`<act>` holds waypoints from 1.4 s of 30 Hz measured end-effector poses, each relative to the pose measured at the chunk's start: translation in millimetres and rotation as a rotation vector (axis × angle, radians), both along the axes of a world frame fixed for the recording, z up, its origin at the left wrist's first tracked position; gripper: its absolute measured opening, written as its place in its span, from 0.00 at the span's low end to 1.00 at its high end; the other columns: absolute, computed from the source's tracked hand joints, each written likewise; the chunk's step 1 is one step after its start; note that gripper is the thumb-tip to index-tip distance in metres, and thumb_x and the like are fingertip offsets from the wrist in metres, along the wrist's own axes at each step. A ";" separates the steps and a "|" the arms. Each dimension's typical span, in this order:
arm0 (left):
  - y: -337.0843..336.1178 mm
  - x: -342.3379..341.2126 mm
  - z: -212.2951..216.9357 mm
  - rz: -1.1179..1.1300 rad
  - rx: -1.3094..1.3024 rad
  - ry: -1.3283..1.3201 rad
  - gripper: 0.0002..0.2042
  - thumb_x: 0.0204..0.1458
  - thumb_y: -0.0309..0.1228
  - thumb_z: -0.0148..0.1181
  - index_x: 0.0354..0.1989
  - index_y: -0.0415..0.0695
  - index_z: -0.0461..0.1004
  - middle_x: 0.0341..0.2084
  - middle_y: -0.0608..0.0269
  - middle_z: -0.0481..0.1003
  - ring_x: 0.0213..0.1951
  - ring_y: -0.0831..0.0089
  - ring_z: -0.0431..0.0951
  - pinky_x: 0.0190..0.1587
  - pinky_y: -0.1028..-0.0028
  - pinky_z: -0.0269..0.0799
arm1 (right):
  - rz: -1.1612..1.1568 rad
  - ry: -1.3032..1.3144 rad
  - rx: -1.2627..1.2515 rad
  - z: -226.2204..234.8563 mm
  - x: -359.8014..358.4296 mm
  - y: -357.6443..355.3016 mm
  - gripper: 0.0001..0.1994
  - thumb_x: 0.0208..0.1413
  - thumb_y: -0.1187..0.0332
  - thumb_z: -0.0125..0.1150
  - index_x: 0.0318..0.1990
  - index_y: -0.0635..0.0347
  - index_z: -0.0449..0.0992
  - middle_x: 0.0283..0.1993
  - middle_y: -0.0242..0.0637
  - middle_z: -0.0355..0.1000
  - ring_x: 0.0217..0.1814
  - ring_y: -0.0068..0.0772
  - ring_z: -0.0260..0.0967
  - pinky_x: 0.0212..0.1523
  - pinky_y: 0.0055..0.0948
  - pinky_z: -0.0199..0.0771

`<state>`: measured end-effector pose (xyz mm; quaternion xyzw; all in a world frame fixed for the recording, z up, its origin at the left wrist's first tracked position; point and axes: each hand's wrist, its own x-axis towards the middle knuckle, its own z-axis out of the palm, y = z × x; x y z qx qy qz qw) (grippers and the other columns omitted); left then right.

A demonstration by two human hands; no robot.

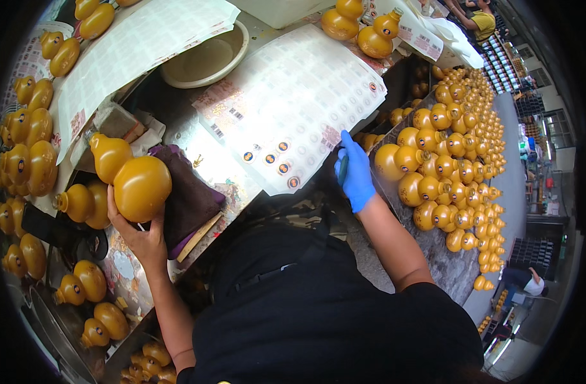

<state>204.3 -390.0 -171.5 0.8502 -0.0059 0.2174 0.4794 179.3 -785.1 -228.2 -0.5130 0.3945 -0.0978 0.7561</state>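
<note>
My bare left hand [141, 242] grips a glossy amber gourd-shaped bottle [142, 185] from below, tilted above the left side of the work table. Its visible side shows no label. My right hand [356, 179] wears a blue glove, and its fingers are closed around a slim dark green tool [343, 168] whose kind I cannot make out. The gloved fingertips are at the right edge of a sheet of stickers [293, 96]. Several round dark-and-orange stickers remain along the sheet's near edge, among many blank spots. Another gourd bottle [81, 201] lies just behind the held one.
Rows of gourd bottles [447, 166] crowd a surface on the right; labelled ones [30, 160] line the far left. A beige basin [206, 61], more sticker sheets [139, 45], a dark folded cloth [187, 198] and a black phone-like slab [46, 227] lie about. Other people are in the background.
</note>
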 end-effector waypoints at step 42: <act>17.8 5.6 34.5 -0.202 -0.767 0.300 0.38 0.53 0.40 0.62 0.66 0.35 0.50 0.59 0.51 0.61 0.61 0.67 0.62 0.63 0.70 0.55 | 1.294 -0.289 -0.458 100.4 111.9 226.2 0.32 0.51 0.48 0.66 0.55 0.66 0.71 0.29 0.31 0.71 0.30 0.15 0.65 0.33 0.17 0.67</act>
